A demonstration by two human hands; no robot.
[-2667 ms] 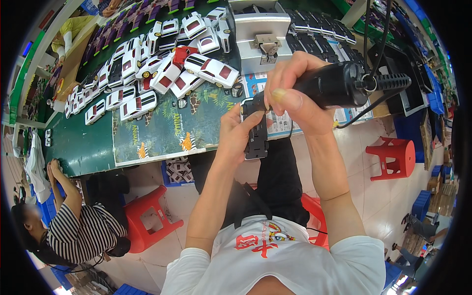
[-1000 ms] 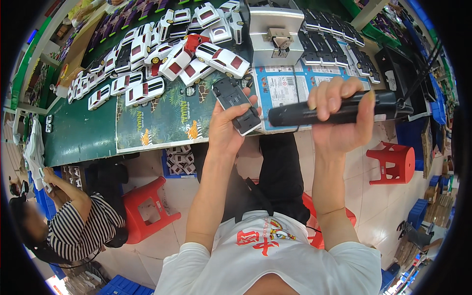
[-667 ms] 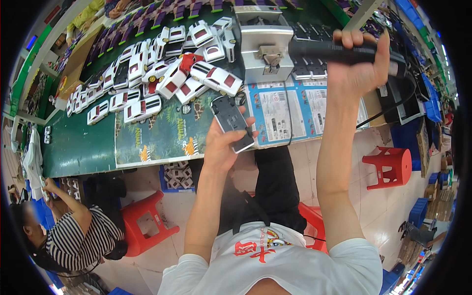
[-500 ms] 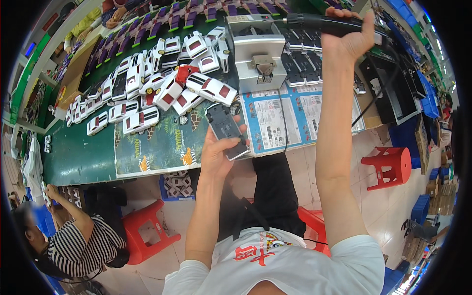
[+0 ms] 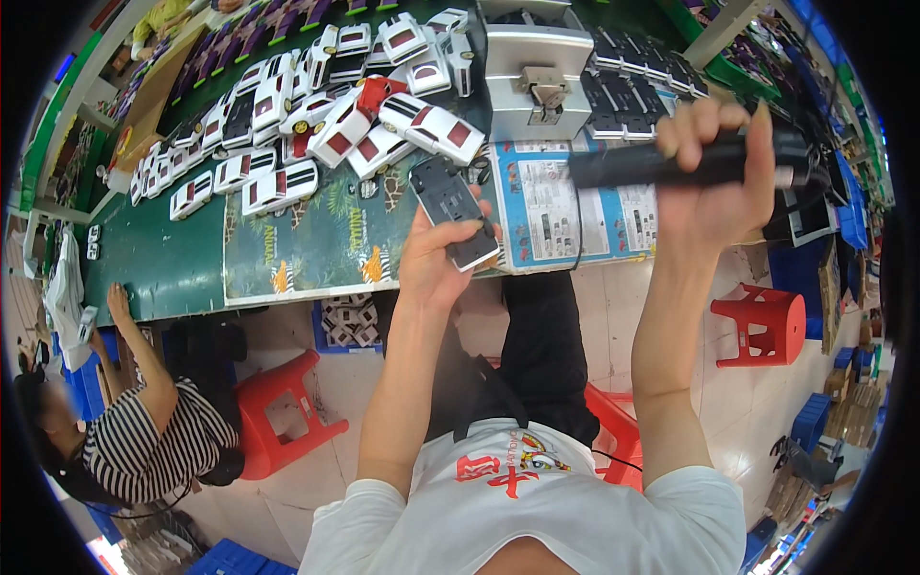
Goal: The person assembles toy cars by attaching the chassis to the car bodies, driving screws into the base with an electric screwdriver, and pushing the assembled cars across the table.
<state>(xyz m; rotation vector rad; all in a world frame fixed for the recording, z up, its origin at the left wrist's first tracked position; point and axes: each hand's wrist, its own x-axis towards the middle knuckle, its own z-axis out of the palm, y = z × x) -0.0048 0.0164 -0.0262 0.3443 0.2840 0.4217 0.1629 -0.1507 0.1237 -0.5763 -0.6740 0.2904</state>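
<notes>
My left hand (image 5: pixel 429 264) grips a toy car (image 5: pixel 447 203) turned over, its black underside facing up and its thumb resting near one end. My right hand (image 5: pixel 717 196), fingers wrapped round it, holds a black electric screwdriver (image 5: pixel 618 165) above the blue-and-white printed sheet (image 5: pixel 541 206). The driver lies nearly level, its front end pointing left toward the car but apart from it. Motion blurs the tool and the fingertips, and its bit cannot be made out. A heap of white toy cars (image 5: pixel 278 101) lies left of the held one, with a red piece among them.
A metal box-shaped machine (image 5: pixel 537 86) stands behind the sheet, with rows of black car bases (image 5: pixel 623 101) at its right. Red stools (image 5: pixel 762 326) stand on the floor. At the left, a person in a striped shirt (image 5: pixel 158 436) sits by the green table (image 5: pixel 163 278).
My right hand has brought the screwdriver down and nearer to me from beside the machine. My left hand still holds the overturned car. My view has shifted slightly.
</notes>
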